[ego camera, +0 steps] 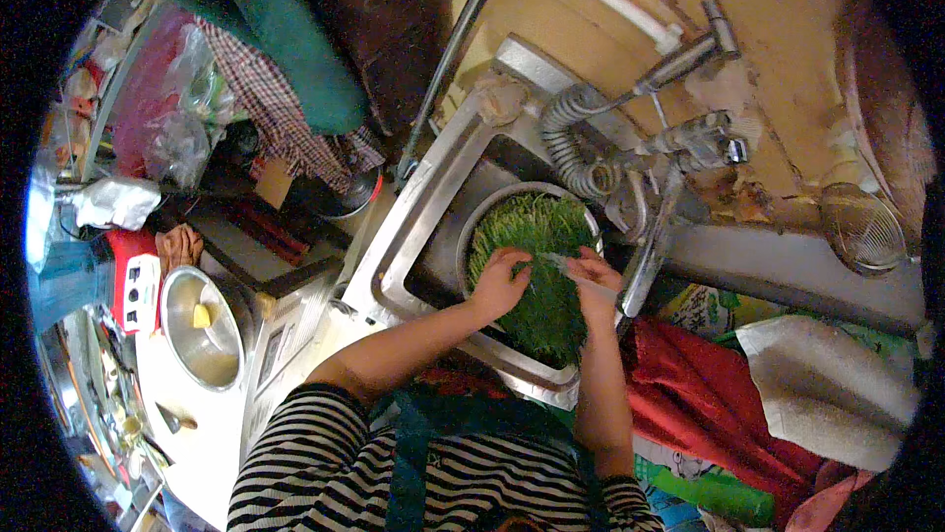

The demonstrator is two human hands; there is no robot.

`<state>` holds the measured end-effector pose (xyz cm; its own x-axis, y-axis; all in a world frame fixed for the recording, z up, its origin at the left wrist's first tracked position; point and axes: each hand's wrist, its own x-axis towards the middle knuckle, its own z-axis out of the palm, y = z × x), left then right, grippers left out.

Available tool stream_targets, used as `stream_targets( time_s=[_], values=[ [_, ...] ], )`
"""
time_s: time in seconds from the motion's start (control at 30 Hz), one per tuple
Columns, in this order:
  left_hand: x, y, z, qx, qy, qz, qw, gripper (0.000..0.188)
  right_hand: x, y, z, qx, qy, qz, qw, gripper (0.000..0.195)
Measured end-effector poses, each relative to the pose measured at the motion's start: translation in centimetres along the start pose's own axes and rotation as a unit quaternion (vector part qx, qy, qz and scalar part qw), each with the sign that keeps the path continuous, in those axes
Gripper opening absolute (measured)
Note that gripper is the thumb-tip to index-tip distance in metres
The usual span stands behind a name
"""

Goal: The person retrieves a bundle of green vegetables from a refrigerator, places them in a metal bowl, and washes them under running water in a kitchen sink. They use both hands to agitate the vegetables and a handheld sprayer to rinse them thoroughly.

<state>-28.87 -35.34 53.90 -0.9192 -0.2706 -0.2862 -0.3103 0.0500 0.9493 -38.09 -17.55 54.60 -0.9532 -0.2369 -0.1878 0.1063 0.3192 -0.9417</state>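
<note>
A heap of thin green leafy stalks (535, 303) fills a round metal bowl (464, 248) inside a stainless steel sink (424, 259). My left hand (504, 282) is over the left side of the greens, fingers curled near the leaves; whether it pinches a stalk is not clear. Over the right side, my right hand (596, 277) holds a small, pale, translucent thing (565, 265) between its fingers, pointing toward my left hand. The exact kind of that thing cannot be told.
Behind the sink are a coiled metal hose (568, 130) and faucet (694, 144). A mesh strainer (864, 229) hangs right. Red cloth (694, 392) lies lower right. On the left stand a metal bowl (184, 351) holding a yellow piece and a red-based appliance (136, 285).
</note>
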Motion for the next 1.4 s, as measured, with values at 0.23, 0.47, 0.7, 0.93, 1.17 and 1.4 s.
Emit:
stream_targets(
  time_s=[0.23,0.47,0.7,0.93,1.17,1.4],
  values=[
    [-0.5,-1.3,-3.0,0.118,0.018,0.084,0.989,0.028,4.5,-22.4,-5.4,-0.233,0.223,-0.239,0.916,0.02],
    [-2.1,-0.8,-4.7,0.094,0.023,0.101,0.99,0.027,8.6,-33.0,-3.5,-0.625,0.174,-0.198,0.735,0.038],
    [-3.7,-1.1,-6.7,0.077,0.027,0.054,0.995,0.026,9.7,-33.4,-1.5,-0.613,0.244,-0.041,0.751,0.047],
    [-2.9,-3.8,-7.7,0.088,0.033,0.108,0.99,0.025,6.4,-29.1,-5.9,-0.13,0.073,-0.059,0.987,0.038],
    [-2.3,-2.3,-7.9,0.036,0.039,0.041,0.998,0.026,-2.7,-7.1,-6.4,-0.313,0.174,-0.206,0.911,0.02],
    [-1.7,-5.6,-8.3,-0.038,0.044,-0.002,0.998,0.032,-5.8,-1.5,-1.8,-0.304,0.049,-0.041,0.95,0.028]
  ],
)
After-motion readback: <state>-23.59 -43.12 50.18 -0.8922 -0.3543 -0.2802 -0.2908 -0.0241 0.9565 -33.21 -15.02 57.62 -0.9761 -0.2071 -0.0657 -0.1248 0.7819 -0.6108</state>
